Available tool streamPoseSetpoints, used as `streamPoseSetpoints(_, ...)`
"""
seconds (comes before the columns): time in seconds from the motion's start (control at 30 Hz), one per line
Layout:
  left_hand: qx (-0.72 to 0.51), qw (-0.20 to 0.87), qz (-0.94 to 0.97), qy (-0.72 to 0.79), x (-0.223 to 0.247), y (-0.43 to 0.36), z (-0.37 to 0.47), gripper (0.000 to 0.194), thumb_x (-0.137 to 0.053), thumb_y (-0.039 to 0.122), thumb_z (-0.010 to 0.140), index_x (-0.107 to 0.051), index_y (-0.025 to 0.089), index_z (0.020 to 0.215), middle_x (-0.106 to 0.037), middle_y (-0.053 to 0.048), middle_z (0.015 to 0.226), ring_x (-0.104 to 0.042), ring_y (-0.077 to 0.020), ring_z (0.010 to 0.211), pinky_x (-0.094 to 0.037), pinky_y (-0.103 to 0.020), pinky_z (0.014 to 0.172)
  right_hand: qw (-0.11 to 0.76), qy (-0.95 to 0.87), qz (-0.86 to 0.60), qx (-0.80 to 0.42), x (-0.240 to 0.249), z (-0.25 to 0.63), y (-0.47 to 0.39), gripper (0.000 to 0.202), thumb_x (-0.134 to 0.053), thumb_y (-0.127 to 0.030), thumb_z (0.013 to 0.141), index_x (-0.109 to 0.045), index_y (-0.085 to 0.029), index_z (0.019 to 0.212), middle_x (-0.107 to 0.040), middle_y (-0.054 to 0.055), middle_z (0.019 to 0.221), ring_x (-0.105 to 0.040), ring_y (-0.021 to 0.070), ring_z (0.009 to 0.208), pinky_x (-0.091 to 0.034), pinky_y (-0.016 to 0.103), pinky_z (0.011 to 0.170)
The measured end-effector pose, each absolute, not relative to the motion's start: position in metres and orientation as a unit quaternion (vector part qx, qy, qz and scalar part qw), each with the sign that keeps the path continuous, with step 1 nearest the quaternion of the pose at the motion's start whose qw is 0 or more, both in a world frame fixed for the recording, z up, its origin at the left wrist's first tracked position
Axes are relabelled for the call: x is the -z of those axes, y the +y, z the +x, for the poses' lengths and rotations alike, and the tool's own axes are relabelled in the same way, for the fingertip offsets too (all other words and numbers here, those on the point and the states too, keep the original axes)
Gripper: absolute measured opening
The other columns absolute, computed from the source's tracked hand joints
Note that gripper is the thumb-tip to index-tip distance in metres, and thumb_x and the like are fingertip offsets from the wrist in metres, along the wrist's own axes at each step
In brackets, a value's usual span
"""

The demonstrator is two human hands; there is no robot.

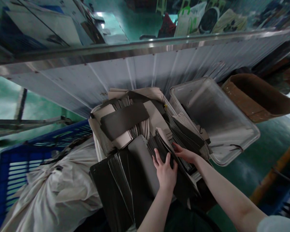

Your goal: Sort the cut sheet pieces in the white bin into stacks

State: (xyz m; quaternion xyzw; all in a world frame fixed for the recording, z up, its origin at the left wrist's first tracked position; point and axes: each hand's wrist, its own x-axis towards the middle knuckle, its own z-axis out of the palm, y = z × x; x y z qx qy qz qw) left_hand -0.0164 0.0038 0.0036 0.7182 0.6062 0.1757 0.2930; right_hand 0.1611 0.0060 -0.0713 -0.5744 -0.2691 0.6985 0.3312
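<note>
Head view, entry one: where are your hands, and where are the sheets?

"Your left hand [166, 173]: fingers spread over the dark sheets [155, 145], which stand bunched in the near middle. Your right hand [185, 154]: at the right side of the same sheets, fingers bent, tips partly hidden; whether they grip, I cannot tell."

"Entry two: what lies about them?"

"Left, just beside: one grey sheet [138, 149]. Left and nearer you: one black stack [101, 177], pale edges showing. Far left: one curved dark piece [125, 119], laid over others. Right: leaning sheets [186, 137], then a translucent bin [203, 93]; beyond, one brown carton [241, 103]."

"Entry three: how should you handle the sheets?"

"Advised: steady them with your left fingers, part them at the edge with your right. Take few at once; thin stock may slide or crease. Avoid knocking the leaning sheets, which could slip."
</note>
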Motion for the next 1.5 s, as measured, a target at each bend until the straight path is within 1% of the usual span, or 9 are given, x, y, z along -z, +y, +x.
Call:
streamPoseSetpoints(0.27, -0.181, 0.296, 0.739, 0.578, -0.006, 0.005, -0.011, 0.044, -0.056, 0.03, 0.082, -0.052, 0.039, 0.125, 0.01, 0.005, 0.155, -0.017, -0.039, 0.138, -0.037, -0.054, 0.104, 0.276, -0.394, -0.721, -0.499, 0.038, 0.149, -0.004, 0.046, -0.035, -0.049, 0.091, -0.058, -0.02, 0.118, -0.062, 0.008, 0.116, -0.056, 0.0222, 0.112, -0.043, 0.037, 0.099)
streamPoseSetpoints(0.5, -0.187, 0.287, 0.743, 0.575, -0.006, 0.003, -0.001, 0.046, -0.056, 0.031, 0.082, -0.051, 0.039, 0.127, 0.008, 0.006, 0.155, -0.013, -0.0392, 0.139, -0.037, -0.054, 0.104, 0.21, -0.472, -0.75, -0.413, 0.013, 0.174, -0.005, 0.034, -0.043, -0.043, 0.09, -0.061, -0.02, 0.106, -0.067, 0.008, 0.101, -0.062, 0.025, 0.099, -0.046, 0.039, 0.089)
streamPoseSetpoints(0.73, -0.177, 0.286, 0.743, 0.579, -0.007, 0.004, 0.0, 0.045, -0.058, 0.03, 0.081, -0.054, 0.035, 0.125, 0.005, 0.003, 0.156, -0.017, -0.0392, 0.138, -0.034, -0.054, 0.106, 0.264, -0.477, -0.782, -0.302, 0.017, 0.199, -0.006, 0.072, -0.056, -0.027, 0.081, -0.018, -0.026, 0.143, -0.045, 0.009, 0.137, -0.053, 0.0235, 0.116, -0.043, 0.037, 0.093)
streamPoseSetpoints(0.8, -0.175, 0.289, 0.742, 0.579, -0.007, 0.004, 0.001, 0.045, -0.059, 0.03, 0.08, -0.054, 0.035, 0.125, 0.007, 0.003, 0.155, -0.016, -0.0394, 0.138, -0.034, -0.054, 0.105, 0.243, -0.48, -0.786, -0.304, 0.019, 0.2, -0.005, 0.068, -0.06, -0.027, 0.078, -0.027, -0.025, 0.137, -0.053, 0.008, 0.126, -0.058, 0.0232, 0.106, -0.045, 0.036, 0.087)
streamPoseSetpoints(0.97, -0.173, 0.291, 0.744, 0.575, -0.006, 0.004, 0.001, 0.045, -0.057, 0.03, 0.082, -0.053, 0.035, 0.126, 0.008, 0.004, 0.155, -0.015, -0.0387, 0.138, -0.032, -0.054, 0.106, 0.208, -0.535, -0.775, -0.264, 0.022, 0.195, -0.002, 0.016, -0.051, -0.034, 0.086, -0.054, -0.021, 0.094, -0.062, 0.006, 0.092, -0.06, 0.0221, 0.087, -0.046, 0.033, 0.077)
streamPoseSetpoints(1.07, -0.178, 0.289, 0.748, 0.57, -0.004, 0.004, -0.001, 0.043, -0.055, 0.031, 0.083, -0.053, 0.034, 0.126, 0.009, 0.003, 0.155, -0.015, -0.0371, 0.139, -0.029, -0.054, 0.108, 0.234, -0.525, -0.783, -0.239, 0.021, 0.19, -0.002, 0.026, -0.039, -0.038, 0.092, -0.057, -0.019, 0.088, -0.063, 0.008, 0.085, -0.061, 0.0221, 0.08, -0.047, 0.035, 0.076)
streamPoseSetpoints(1.13, -0.181, 0.286, 0.748, 0.57, -0.003, 0.004, -0.002, 0.043, -0.055, 0.032, 0.083, -0.053, 0.034, 0.126, 0.01, 0.003, 0.155, -0.015, -0.0367, 0.139, -0.029, -0.053, 0.109, 0.291, -0.513, -0.775, -0.227, 0.019, 0.187, -0.003, 0.032, -0.037, -0.04, 0.093, -0.061, -0.019, 0.098, -0.064, 0.011, 0.1, -0.061, 0.0236, 0.095, -0.046, 0.038, 0.087)
streamPoseSetpoints(1.3, -0.191, 0.275, 0.749, 0.571, -0.002, 0.003, -0.003, 0.043, -0.056, 0.031, 0.083, -0.053, 0.034, 0.126, 0.01, 0.004, 0.155, -0.019, -0.0357, 0.138, -0.028, -0.053, 0.109, 0.469, -0.338, -0.74, -0.344, 0.014, 0.176, -0.014, 0.047, -0.047, -0.048, 0.088, -0.052, -0.022, 0.127, -0.05, 0.007, 0.134, -0.041, 0.022, 0.128, -0.026, 0.038, 0.112)
streamPoseSetpoints(1.5, -0.188, 0.273, 0.76, 0.558, -0.004, 0.005, -0.002, 0.061, -0.053, 0.027, 0.085, -0.03, 0.038, 0.14, 0.012, 0.0, 0.155, -0.015, -0.0329, 0.14, -0.028, -0.053, 0.109, 0.492, -0.048, -0.577, -0.65, 0.007, 0.17, -0.03, 0.056, -0.043, -0.057, 0.087, -0.049, -0.02, 0.129, -0.06, 0.009, 0.123, -0.055, 0.0221, 0.117, -0.042, 0.04, 0.102)
